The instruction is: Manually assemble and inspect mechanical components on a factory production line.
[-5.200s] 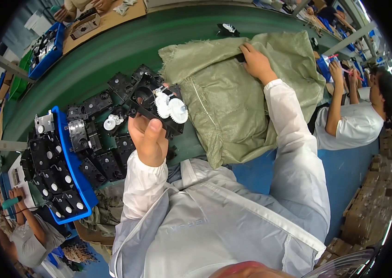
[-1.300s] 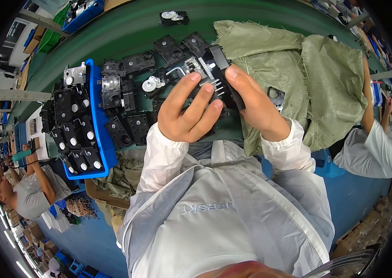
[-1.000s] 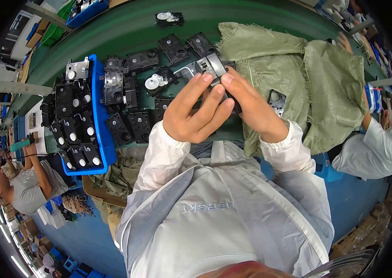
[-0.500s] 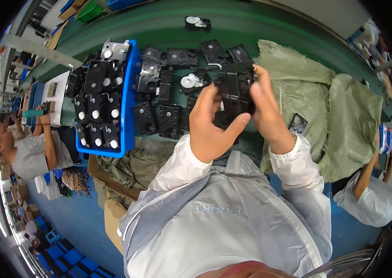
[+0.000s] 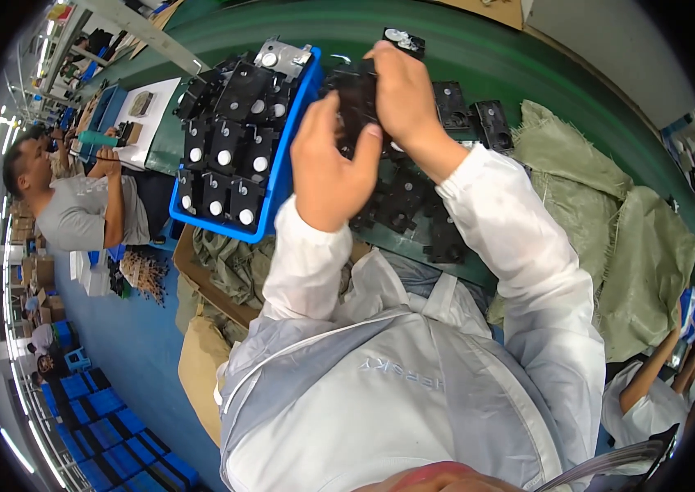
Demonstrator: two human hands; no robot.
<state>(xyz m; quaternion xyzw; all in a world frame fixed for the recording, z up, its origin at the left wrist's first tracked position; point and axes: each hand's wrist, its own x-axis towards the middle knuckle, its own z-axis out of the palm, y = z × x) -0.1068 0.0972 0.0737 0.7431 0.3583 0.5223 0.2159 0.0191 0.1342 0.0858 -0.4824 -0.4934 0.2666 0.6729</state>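
Note:
Between my two hands, blurred by motion, are black plastic mechanism housings, apparently held together as a stack; I cannot tell how many. My left hand grips them from the near left, thumb on the near side and fingers on the left. From the far right, my right hand wraps over the other side, its fingertips partly hidden. Just left of them stands a blue bin, filled with rows of similar black housings, many showing a round white part. More black housings lie on the green table, partly covered by my arms.
A housing with white gears lies farther back. Green woven sacking covers the table at right. A carton of crumpled sacking is below the bin. One co-worker is at left holding a teal tool; another is at right.
My hands have carried the black housings leftward, close to the blue bin. My right arm now reaches farther forward. The whole view has shifted, with the bin appearing farther right.

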